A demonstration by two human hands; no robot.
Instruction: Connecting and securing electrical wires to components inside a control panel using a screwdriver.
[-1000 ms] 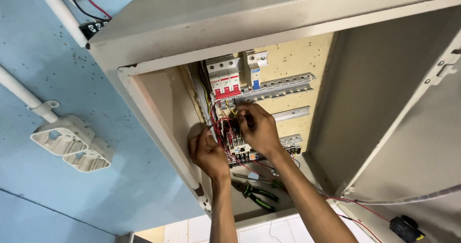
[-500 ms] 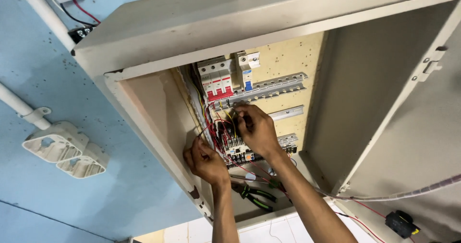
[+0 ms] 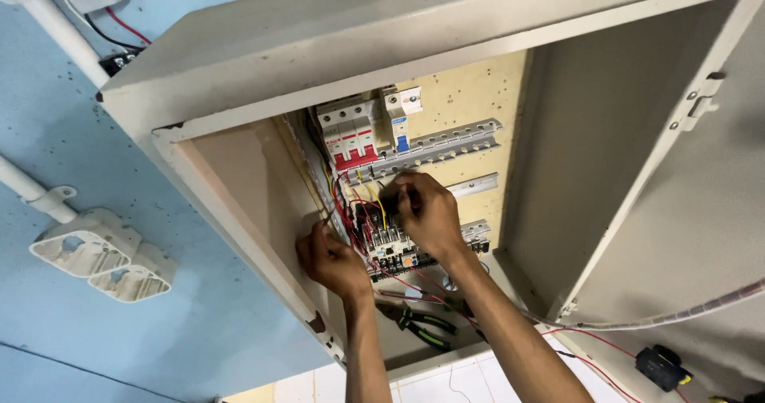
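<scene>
Head view: grey metal enclosure [image 3: 606,172], door open, holds red-and-white breakers [image 3: 348,133] on a slotted rail [image 3: 446,146], with a terminal block [image 3: 398,251] below them, tangled in red wires [image 3: 356,220]. Right hand [image 3: 429,212] is pinched narrow on a small dark tool at the wires. Left hand [image 3: 333,258] curls closed on the wire bundle beside the block. Green-handled pliers [image 3: 422,327] lie on the enclosure's bottom.

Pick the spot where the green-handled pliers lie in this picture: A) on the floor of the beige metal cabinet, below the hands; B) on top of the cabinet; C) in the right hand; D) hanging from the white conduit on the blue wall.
A: the green-handled pliers lie on the floor of the beige metal cabinet, below both hands, with neither hand holding them.
</scene>
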